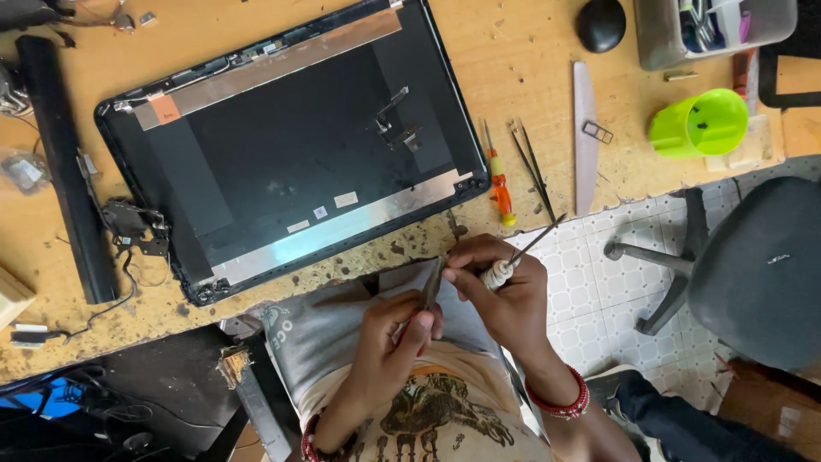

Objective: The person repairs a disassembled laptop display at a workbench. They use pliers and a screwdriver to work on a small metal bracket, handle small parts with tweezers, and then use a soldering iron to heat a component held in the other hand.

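Observation:
My left hand [389,342] pinches a small dark metal hinge piece [432,287] and holds it upright over my lap. My right hand [505,291] grips a screwdriver with a pale ribbed handle [499,272]; its thin shaft [534,241] points up and to the right. The two hands touch near the table's front edge. Above them lies an opened laptop lid shell [291,145], inner side up, with silver foil strips and a loose hinge bracket [395,124] on it.
An orange-handled screwdriver [499,188], tweezers [532,162] and a long flat pry tool [585,137] lie on the wooden bench. A green cup [699,122], a grey tray [710,26] and a black mouse [600,24] sit farther back. A grey stool [753,265] stands at right; a black bezel strip [64,162] lies at left.

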